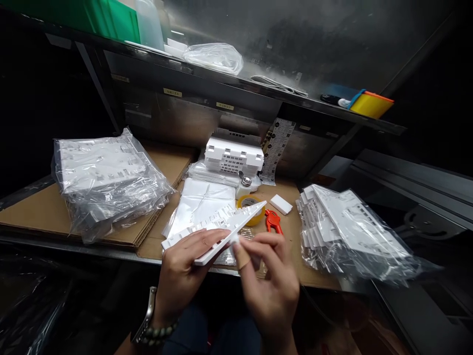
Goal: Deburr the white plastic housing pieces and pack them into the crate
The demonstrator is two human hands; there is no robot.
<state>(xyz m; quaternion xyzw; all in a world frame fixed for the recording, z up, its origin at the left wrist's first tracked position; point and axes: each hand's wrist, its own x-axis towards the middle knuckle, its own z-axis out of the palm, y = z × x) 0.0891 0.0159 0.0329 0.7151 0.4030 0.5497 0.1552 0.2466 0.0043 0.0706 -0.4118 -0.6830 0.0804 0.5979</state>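
Note:
My left hand (186, 268) is closed around a white plastic panel (236, 228), which is tilted on edge. My right hand (269, 276) is at the panel's near right edge, its thumb and fingers pinched together. A tan wrap covers part of that thumb. Something small and whitish shows at those fingertips, too blurred to name. Another white slotted panel (201, 226) lies behind my left hand, over a stack of clear plastic bags (199, 199). Just beyond my right hand are a red-handled tool (273, 222), a roll of yellow tape (254, 218) and a small white block (281, 204).
Bagged white panels stand at left (107, 172) on flat cardboard (155, 217) and at right (351, 227). White slotted parts (233, 154) and a small bottle with a metal top (244, 186) are at the back. A metal shelf (251, 88) crosses above, holding a green bin (99, 22).

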